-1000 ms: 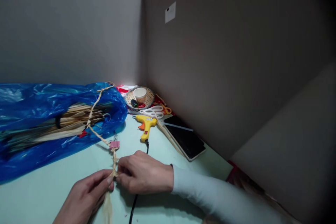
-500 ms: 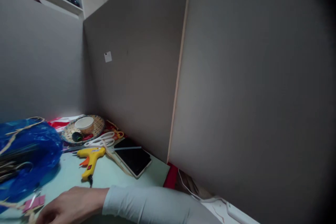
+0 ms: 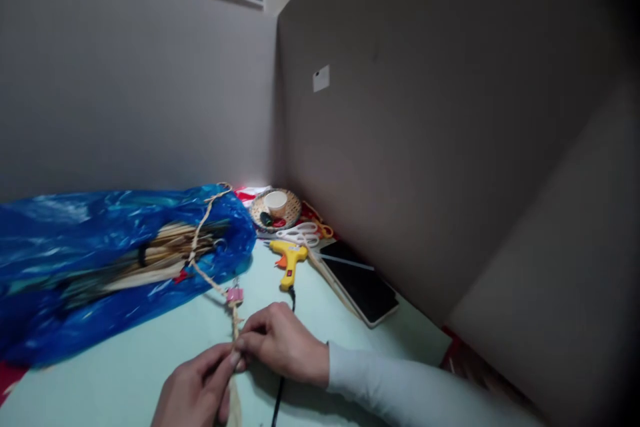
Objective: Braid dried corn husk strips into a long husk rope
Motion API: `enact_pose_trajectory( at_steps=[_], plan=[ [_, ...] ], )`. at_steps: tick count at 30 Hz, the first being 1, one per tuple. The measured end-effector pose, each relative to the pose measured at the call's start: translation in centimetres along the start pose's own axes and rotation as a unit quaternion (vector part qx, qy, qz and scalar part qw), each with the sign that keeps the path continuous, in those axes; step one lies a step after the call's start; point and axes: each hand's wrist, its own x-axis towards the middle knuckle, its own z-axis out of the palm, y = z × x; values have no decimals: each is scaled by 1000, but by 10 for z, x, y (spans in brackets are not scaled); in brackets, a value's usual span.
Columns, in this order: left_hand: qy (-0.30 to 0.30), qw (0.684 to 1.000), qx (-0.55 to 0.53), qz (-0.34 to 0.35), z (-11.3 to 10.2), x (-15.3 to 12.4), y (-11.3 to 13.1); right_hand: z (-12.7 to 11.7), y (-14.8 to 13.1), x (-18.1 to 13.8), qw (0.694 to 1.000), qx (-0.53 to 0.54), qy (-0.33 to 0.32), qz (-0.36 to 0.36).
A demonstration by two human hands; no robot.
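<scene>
My left hand and my right hand meet at the near edge of the pale green table. Both pinch a twisted straw cord between their fingertips. The loose, flat end of the straw hangs down below my left hand. A pink binder clip is clamped on the cord just beyond my fingers. From the clip the cord runs up and left over a blue plastic bag that holds a bundle of dry straw strips.
A yellow glue gun lies behind my hands, its black cable passing under my right wrist. White scissors, a woven tray with a small cup, and a dark tablet sit by the grey partition walls.
The view swung right and up half a second ago, then came back to the hands. Both hands still pinch the cord at about the same spot below the clip.
</scene>
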Motion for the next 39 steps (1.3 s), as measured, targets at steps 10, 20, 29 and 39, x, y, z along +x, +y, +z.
enact_pose_trajectory(
  at_steps=[10,20,29,39],
  plan=[
    [5,999,36,-20,-16,-11,22,0,-7,-7,996,73,51,24],
    [70,790,401,458,0,-38,-8,-7,-5,-3,961,260,-49,86],
    [64,979,145,130,-12,-17,19,-8,-9,-4,958,272,-30,80],
    [-128,949,-251,-144,1,7,18,-7,-2,-7,990,136,-19,18]
  ],
)
